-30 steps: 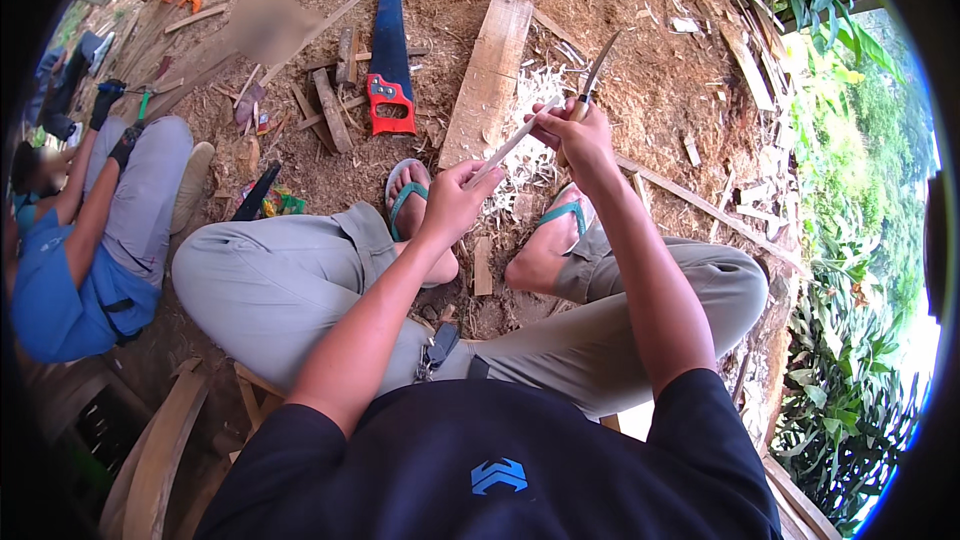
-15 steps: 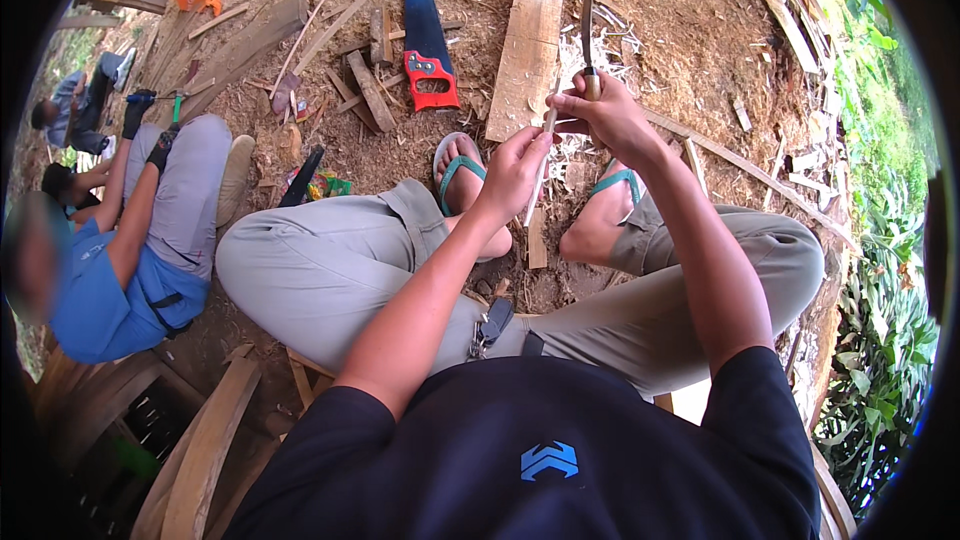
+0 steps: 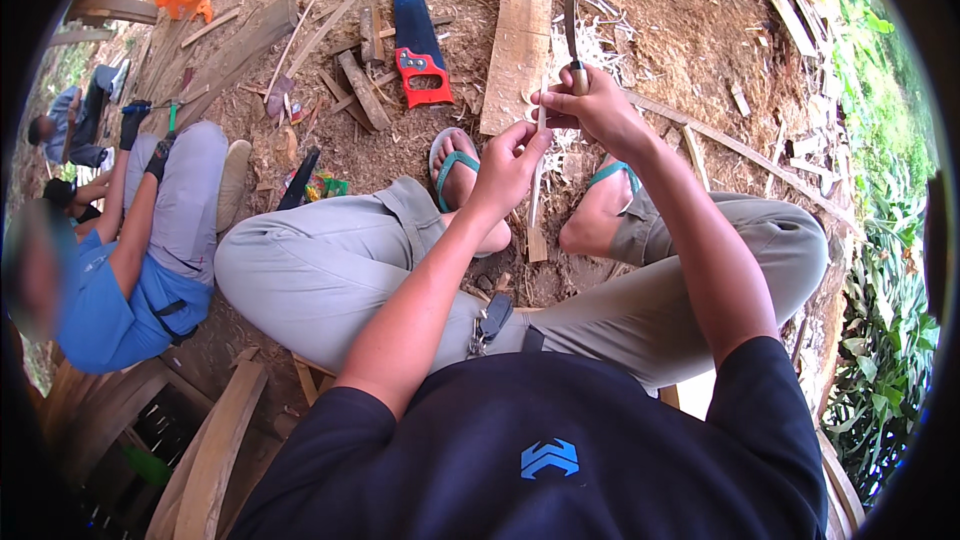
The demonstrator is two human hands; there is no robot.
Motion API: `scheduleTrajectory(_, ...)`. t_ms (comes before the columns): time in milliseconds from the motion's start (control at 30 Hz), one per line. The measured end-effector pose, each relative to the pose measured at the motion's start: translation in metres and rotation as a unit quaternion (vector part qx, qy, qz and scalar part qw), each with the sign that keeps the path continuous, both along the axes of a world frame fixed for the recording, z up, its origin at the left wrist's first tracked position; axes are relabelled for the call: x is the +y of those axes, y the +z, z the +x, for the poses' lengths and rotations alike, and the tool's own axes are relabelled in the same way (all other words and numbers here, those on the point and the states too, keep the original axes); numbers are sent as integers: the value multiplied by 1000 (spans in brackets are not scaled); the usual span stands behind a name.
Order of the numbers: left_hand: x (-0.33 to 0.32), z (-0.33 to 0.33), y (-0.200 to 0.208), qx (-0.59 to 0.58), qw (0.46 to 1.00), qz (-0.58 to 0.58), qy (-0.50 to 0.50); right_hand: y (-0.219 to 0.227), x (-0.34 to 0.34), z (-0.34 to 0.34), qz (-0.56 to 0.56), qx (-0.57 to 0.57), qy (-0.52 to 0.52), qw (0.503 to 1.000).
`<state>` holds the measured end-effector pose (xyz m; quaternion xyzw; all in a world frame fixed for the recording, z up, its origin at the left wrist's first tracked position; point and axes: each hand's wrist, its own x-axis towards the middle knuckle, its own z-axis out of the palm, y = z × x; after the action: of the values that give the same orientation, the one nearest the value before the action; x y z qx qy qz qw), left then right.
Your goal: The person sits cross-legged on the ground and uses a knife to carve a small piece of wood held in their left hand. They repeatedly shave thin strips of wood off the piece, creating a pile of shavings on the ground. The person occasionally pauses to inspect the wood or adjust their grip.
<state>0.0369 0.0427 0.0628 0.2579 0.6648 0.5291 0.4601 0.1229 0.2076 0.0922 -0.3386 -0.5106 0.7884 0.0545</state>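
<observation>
Stick (image 3: 537, 185) and knife (image 3: 571, 30) held by the plank (image 3: 518, 40).
Left hand (image 3: 508, 168), just below the plank's near end: thumb and fingers pinched on the stick. The stick, reaching down from the plank's near right corner, is thin, pale and straight; it should be light, fairly stiff, hardly slippery, but liable to snap if bent, so pinch near the middle. The knife, right of the plank, has a narrow dark blade and pale handle, the safe hold. Right hand (image 3: 600, 112), right of the plank's near end: fingers wrapped on that handle.
</observation>
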Motion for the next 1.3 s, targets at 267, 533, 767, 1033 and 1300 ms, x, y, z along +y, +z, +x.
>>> scheduleTrajectory(267,0,1,0,31,999,14,9,4,0,-1,8,-11,3,1000)
scheduleTrajectory(533,2,-2,-5,47,998,-40,18,0,2,0,15,-6,11,1000)
scheduleTrajectory(767,1,-3,-3,62,997,-44,19,2,3,2,7,9,-5,1000)
scheduleTrajectory(1033,1,-1,0,63,997,-33,25,3,2,0,21,-2,-7,1000)
scheduleTrajectory(1300,2,-2,-7,43,999,-17,28,0,2,0,31,-9,-46,998)
